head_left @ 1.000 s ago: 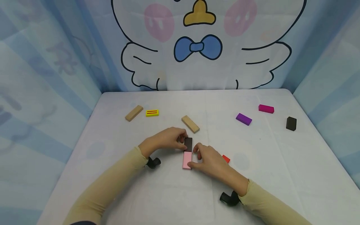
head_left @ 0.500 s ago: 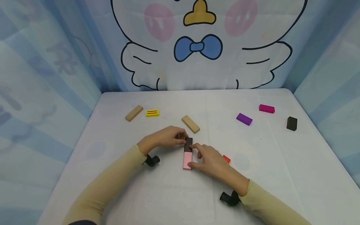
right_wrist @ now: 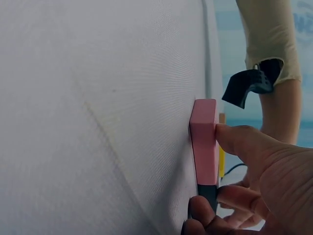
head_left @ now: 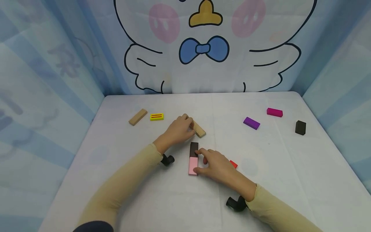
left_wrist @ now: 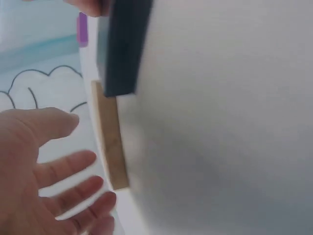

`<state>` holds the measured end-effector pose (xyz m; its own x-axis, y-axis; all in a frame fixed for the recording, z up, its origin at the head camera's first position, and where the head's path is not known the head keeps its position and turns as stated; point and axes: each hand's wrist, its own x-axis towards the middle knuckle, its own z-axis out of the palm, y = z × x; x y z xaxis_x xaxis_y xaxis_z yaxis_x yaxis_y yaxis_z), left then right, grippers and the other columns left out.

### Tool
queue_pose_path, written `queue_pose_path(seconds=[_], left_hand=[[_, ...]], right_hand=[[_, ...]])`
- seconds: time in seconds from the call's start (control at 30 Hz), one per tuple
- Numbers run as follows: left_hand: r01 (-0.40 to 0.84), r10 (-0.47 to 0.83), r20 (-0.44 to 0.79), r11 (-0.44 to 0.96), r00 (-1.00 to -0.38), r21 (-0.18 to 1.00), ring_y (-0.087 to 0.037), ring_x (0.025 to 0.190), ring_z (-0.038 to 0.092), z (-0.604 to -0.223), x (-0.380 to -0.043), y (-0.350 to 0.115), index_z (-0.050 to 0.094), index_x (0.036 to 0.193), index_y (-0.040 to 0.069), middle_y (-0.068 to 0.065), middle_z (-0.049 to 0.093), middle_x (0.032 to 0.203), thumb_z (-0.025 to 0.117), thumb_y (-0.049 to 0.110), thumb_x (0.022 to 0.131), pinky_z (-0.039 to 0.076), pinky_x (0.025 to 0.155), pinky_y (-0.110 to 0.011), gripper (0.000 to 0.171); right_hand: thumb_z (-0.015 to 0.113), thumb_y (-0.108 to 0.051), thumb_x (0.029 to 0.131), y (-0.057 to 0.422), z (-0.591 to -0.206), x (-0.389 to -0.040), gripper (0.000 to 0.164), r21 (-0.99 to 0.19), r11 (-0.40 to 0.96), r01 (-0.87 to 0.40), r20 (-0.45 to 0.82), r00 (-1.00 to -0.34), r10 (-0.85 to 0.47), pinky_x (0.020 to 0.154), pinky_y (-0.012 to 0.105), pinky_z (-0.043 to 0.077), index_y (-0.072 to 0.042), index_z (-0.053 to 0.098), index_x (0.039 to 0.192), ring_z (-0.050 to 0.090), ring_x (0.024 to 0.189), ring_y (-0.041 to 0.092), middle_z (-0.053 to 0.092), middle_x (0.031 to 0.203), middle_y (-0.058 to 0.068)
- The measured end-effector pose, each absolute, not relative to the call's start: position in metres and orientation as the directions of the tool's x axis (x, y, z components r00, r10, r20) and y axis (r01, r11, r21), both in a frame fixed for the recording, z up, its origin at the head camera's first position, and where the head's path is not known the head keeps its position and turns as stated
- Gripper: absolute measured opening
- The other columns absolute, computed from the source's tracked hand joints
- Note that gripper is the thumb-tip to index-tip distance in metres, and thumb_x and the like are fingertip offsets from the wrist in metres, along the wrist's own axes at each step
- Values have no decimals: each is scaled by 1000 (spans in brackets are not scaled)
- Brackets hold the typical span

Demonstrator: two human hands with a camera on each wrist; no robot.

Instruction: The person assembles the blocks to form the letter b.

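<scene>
A pink block (head_left: 192, 166) and a dark brown block (head_left: 194, 149) lie end to end on the white table. My right hand (head_left: 216, 163) rests on them, thumb on the pink block and index fingertip on the dark one. In the right wrist view, the thumb presses the pink block's (right_wrist: 204, 152) face, while other fingers bend beside the dark block (right_wrist: 207, 195). Farther back, my left hand (head_left: 179, 129) reaches over a plain wooden block (head_left: 200, 130), hiding its far end. The left wrist view shows that hand's (left_wrist: 22, 171) fingers spread apart, beside the wooden block (left_wrist: 111, 142).
A second wooden block (head_left: 137, 117) and a yellow striped block (head_left: 156, 117) lie at the back left. To the right are purple (head_left: 251, 123), magenta (head_left: 274, 112) and black (head_left: 300, 127) blocks. A red block (head_left: 233, 164) shows partly behind my right hand.
My left hand has left the dark block and moved away from me to the nearer wooden block. My right index finger has come onto the dark block; the thumb stays on the pink one.
</scene>
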<state>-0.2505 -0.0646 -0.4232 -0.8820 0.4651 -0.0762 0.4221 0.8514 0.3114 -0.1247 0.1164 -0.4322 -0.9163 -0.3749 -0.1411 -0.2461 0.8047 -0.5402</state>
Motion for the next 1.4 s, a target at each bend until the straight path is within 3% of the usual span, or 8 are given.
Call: queue_pose_path(seconds=[0.17,0.43,0.7,1.1,1.4], left_hand=[[367,395,-113,907,-912,208,-27,115,59,-416,-251,-50,64,134,9,-11,60,135,61,42,102,51,99,-44,46],[296,303,-221,953,-927,63,-27,108,60,-409,-248,-29,69,130,7,-11,62,120,58,52,103,56,92,-41,54],[238,255,-200,965,-946,109,-26,111,63,-407,-250,-25,66,137,13,-11,66,122,65,50,100,58,91,-40,52],[334,375,-171,915,-911,226,-20,97,62,-411,-260,-42,69,119,9,-8,67,111,72,35,99,55,86,-36,33],[352,418,-252,896,-873,270,-22,118,61,-411,-270,-51,65,136,15,-5,63,137,73,35,99,53,101,-39,43]], right_hand=[[86,-38,84,116,-434,-125,60,-543,801,-251,-140,-914,-381,61,27,42,-17,65,136,49,69,11,56,81,-5],[86,-37,84,116,-434,-124,59,-543,798,-260,-121,-917,-381,61,27,42,-16,65,135,49,69,11,56,80,-5],[86,-37,83,117,-434,-124,59,-546,798,-256,-119,-919,-376,61,27,42,-16,66,135,48,69,11,56,80,-5],[87,-38,83,117,-434,-124,59,-547,800,-245,-126,-921,-368,61,27,42,-18,66,135,49,70,11,57,82,-6],[86,-38,84,117,-435,-125,59,-553,799,-237,-136,-920,-367,62,27,42,-18,65,135,49,70,11,57,82,-6]])
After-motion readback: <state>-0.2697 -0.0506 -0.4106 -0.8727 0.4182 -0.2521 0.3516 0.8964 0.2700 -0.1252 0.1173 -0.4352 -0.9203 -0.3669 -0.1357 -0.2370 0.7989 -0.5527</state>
